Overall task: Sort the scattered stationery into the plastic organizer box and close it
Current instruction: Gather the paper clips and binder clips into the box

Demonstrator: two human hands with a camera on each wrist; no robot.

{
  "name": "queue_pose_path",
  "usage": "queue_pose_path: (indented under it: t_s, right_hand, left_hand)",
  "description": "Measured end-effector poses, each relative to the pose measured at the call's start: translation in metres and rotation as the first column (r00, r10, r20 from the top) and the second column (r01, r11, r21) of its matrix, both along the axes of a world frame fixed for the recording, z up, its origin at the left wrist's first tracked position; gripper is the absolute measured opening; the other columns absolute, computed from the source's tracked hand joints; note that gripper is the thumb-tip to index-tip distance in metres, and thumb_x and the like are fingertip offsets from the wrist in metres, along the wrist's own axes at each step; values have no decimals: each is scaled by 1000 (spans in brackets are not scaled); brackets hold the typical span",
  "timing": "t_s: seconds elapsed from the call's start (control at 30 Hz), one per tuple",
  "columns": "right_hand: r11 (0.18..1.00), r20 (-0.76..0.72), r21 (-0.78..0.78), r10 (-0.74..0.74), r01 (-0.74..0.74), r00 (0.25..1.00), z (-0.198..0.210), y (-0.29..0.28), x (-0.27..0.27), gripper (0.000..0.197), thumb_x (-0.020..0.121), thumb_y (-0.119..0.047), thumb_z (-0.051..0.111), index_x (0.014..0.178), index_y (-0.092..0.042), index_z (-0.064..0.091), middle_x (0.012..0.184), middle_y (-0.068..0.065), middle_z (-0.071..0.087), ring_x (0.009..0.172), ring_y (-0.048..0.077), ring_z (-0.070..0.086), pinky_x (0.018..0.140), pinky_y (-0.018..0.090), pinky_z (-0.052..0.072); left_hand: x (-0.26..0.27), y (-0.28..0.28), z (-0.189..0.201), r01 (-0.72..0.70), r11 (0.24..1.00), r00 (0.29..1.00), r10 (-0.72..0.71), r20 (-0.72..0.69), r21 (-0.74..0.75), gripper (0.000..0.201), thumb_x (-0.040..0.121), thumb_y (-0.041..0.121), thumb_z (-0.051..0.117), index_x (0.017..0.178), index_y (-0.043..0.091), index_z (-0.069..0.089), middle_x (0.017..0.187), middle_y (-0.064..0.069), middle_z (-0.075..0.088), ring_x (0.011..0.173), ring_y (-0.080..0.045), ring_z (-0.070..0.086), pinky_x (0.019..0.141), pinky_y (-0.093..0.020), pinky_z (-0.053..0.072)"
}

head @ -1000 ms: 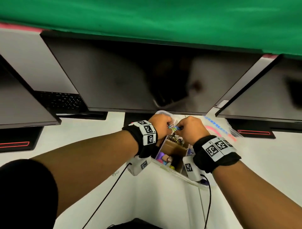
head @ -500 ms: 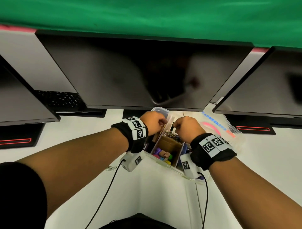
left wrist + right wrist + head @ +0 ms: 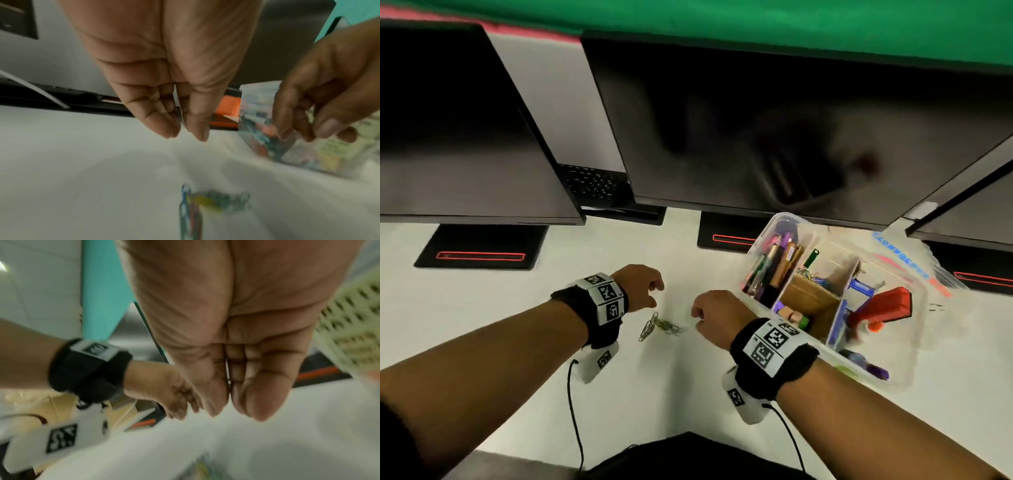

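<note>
A small cluster of coloured paper clips (image 3: 659,327) lies on the white desk, blurred in the left wrist view (image 3: 205,204). My left hand (image 3: 655,294) hovers just above and left of them, fingers loosely curled, holding nothing (image 3: 185,134). My right hand (image 3: 697,313) hangs just right of the clips, also empty (image 3: 230,410). The clear plastic organizer box (image 3: 779,219) stands open to the right. It holds pens (image 3: 774,267), paper clips (image 3: 813,274) in a cardboard compartment and a red stapler (image 3: 883,305). Its clear printed lid (image 3: 907,253) lies behind it.
Three dark monitors (image 3: 756,120) overhang the back of the desk, their black stands (image 3: 479,253) resting on it. A keyboard (image 3: 592,185) sits behind the left gap. Thin black cables (image 3: 571,411) trail from both wrist cameras toward the desk's near edge.
Both hands left the box's clip compartment and moved left and down to the loose clips on the desk. The coloured clips they pinched a second ago are no longer in them.
</note>
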State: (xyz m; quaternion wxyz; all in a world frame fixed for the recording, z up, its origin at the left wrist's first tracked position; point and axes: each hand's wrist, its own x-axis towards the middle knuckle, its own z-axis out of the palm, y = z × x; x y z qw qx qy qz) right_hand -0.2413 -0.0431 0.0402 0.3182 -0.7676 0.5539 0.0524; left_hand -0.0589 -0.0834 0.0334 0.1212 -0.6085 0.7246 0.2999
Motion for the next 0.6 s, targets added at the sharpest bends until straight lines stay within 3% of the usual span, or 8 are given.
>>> queue_pose_path:
  t_s: [0.13, 0.23, 0.37, 0.47, 0.6]
  right_hand:
    - [993, -97, 113, -16, 27, 995, -36, 4, 13, 36, 91, -13, 52, 126, -6, 53, 131, 13, 53, 121, 26, 49, 99, 29, 38]
    - [989, -116, 119, -79, 93, 990, -54, 6, 23, 37, 90, -13, 52, 126, -5, 50, 131, 16, 49, 119, 30, 49, 100, 33, 41]
    - [985, -81, 37, -163, 167, 983, -70, 9, 41, 29, 89, -9, 51, 117, -3, 57, 122, 16, 54, 112, 28, 53, 89, 25, 39]
    - [975, -48, 16, -223, 224, 974, -76, 9, 55, 19, 86, -5, 48, 97, 0, 63, 105, 18, 64, 98, 31, 59, 71, 25, 36]
    - [953, 12, 61, -297, 295, 955, -77, 6, 66, 19, 87, -9, 52, 99, -3, 65, 102, 14, 68, 95, 28, 63, 76, 25, 43]
  left_hand:
    - [18, 20, -33, -1, 996, 999, -2, 36, 92, 53, 79, 22, 72, 127, 15, 50, 126, -7, 54, 112, -23, 56, 94, -29, 43]
    - [20, 29, -55, -13, 994, 1000, 14, -8, 109, 61, 77, 18, 74, 130, 12, 45, 128, -10, 49, 113, -28, 54, 92, -31, 44]
    - [15, 34, -71, -80, 996, 990, 83, -113, 32, 43, 80, 18, 67, 118, 9, 50, 119, -14, 55, 104, -29, 57, 77, -27, 42]
    - [9, 33, -76, -85, 996, 984, 88, -153, 24, 44, 79, 19, 68, 118, 9, 51, 117, -12, 57, 104, -28, 57, 82, -29, 43]
    - [7, 30, -75, -88, 996, 975, 87, -204, 5, 37, 81, 14, 64, 117, 7, 55, 116, -12, 60, 105, -27, 58, 88, -31, 45]
